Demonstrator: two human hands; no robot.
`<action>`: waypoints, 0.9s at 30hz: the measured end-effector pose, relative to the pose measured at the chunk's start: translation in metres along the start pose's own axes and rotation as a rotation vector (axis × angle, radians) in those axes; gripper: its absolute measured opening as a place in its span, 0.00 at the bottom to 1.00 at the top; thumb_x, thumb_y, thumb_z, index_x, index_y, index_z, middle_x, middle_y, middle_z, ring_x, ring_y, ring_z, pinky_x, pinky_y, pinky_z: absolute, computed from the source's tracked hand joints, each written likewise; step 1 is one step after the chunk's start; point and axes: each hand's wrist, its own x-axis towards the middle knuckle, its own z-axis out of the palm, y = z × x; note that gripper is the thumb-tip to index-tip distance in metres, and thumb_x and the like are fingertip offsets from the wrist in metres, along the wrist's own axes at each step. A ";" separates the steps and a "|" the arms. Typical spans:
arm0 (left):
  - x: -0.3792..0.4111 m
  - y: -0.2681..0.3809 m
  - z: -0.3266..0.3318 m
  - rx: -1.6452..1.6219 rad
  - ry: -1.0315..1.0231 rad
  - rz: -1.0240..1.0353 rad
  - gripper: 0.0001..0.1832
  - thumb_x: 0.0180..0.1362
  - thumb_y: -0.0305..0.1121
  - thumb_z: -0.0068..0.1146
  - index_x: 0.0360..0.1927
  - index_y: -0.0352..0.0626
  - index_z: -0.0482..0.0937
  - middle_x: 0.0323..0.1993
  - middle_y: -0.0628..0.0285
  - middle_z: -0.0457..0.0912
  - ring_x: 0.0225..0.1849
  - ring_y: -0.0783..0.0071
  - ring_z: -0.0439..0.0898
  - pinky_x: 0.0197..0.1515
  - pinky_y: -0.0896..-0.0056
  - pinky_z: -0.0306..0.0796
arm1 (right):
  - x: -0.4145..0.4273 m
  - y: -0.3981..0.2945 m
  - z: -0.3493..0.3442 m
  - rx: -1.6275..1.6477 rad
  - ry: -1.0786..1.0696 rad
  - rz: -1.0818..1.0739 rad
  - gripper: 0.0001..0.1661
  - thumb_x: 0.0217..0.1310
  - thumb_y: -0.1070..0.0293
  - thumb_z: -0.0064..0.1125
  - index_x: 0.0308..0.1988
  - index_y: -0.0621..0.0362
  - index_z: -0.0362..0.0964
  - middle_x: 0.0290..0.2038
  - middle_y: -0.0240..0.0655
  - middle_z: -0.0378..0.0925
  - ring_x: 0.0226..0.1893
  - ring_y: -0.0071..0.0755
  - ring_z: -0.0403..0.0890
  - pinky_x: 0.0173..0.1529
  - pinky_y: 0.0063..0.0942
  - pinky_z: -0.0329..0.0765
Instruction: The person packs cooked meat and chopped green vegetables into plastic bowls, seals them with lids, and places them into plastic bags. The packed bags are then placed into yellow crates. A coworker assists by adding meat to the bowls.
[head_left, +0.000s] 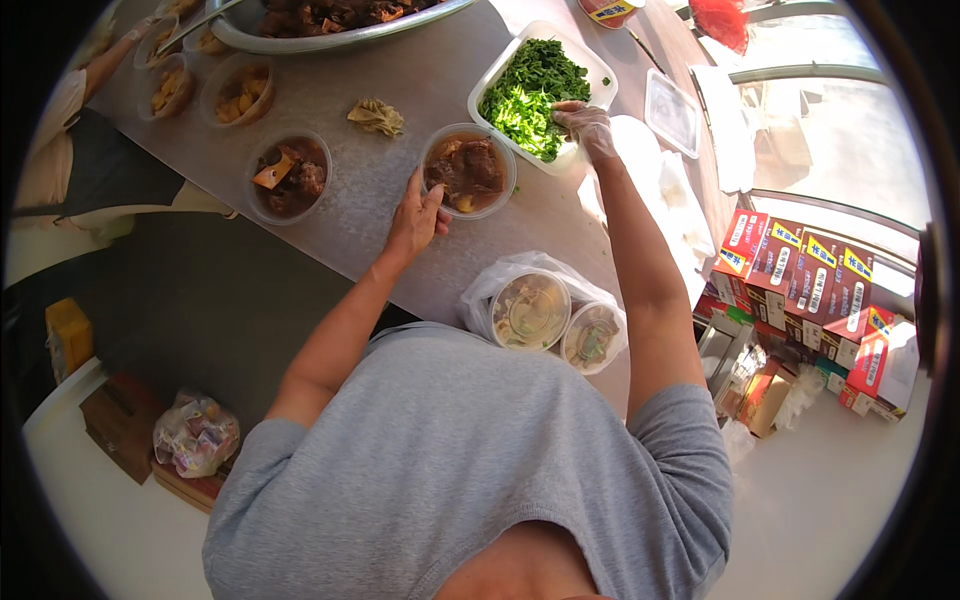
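Observation:
My bare left hand (421, 212) rests against the side of a round clear plastic bowl (469, 171) of braised meat in brown broth, its thumb at the rim. In a clear plastic glove, my right hand (585, 127) has its fingers at the chopped green herbs (529, 90), which lie in a white rectangular tub (487, 67). Whether the fingertips pinch any herbs is hard to see. Left of my left hand stands another bowl of meat and broth (291, 178). A crumpled tan cloth or paper (376, 117) lies behind the two bowls.
Lidded round containers (529, 311) in a plastic bag stand at the near table edge. At the back is a large metal basin (337, 37) of meat. More bowls (238, 90) and another person's arm (112, 60) are at the upper left. Printed cartons (810, 277) are stacked at right.

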 end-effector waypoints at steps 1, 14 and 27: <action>0.000 0.000 0.003 -0.002 -0.009 -0.010 0.31 0.67 0.41 0.43 0.69 0.45 0.50 0.31 0.61 0.77 0.23 0.80 0.75 0.24 0.77 0.75 | -0.015 -0.019 0.000 0.011 0.011 0.093 0.12 0.56 0.66 0.65 0.41 0.56 0.79 0.31 0.28 0.81 0.29 0.20 0.79 0.31 0.20 0.76; -0.009 0.005 0.002 0.170 0.086 -0.053 0.32 0.66 0.48 0.44 0.65 0.36 0.55 0.25 0.59 0.78 0.23 0.75 0.77 0.29 0.72 0.73 | -0.107 -0.068 0.068 -0.070 -0.181 -0.182 0.13 0.58 0.71 0.59 0.43 0.64 0.78 0.28 0.31 0.80 0.25 0.20 0.76 0.32 0.19 0.75; -0.055 0.043 -0.056 0.437 0.755 0.674 0.15 0.64 0.31 0.48 0.52 0.37 0.71 0.41 0.61 0.74 0.38 0.73 0.73 0.44 0.71 0.70 | -0.123 -0.106 0.067 0.440 -0.326 0.015 0.16 0.57 0.66 0.63 0.43 0.66 0.74 0.29 0.31 0.78 0.25 0.19 0.76 0.30 0.17 0.76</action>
